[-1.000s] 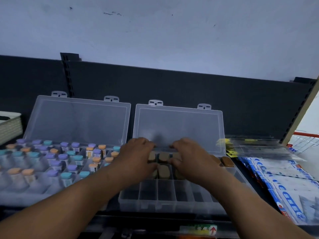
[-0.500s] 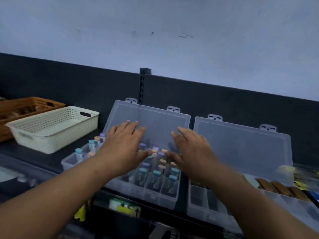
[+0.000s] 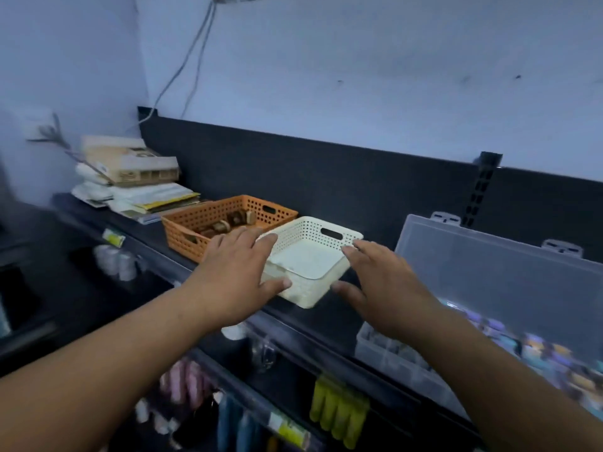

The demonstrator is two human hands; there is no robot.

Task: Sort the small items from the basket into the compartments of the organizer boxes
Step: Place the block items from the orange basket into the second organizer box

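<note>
we see the white basket (image 3: 313,230) on the dark shelf (image 3: 329,324), just beside the orange basket (image 3: 195,220) on its left and near the open clear organizer box (image 3: 489,278) on its right. left hand (image 3: 235,272) is over the basket's near-left corner, fingers straight and spread, thumb along the near wall, contact unclear; right hand (image 3: 381,288) is at its right side, fingers spread too, holding nothing. small brown items (image 3: 228,223) lie in the orange basket; the organizer's contents are blurred.
</note>
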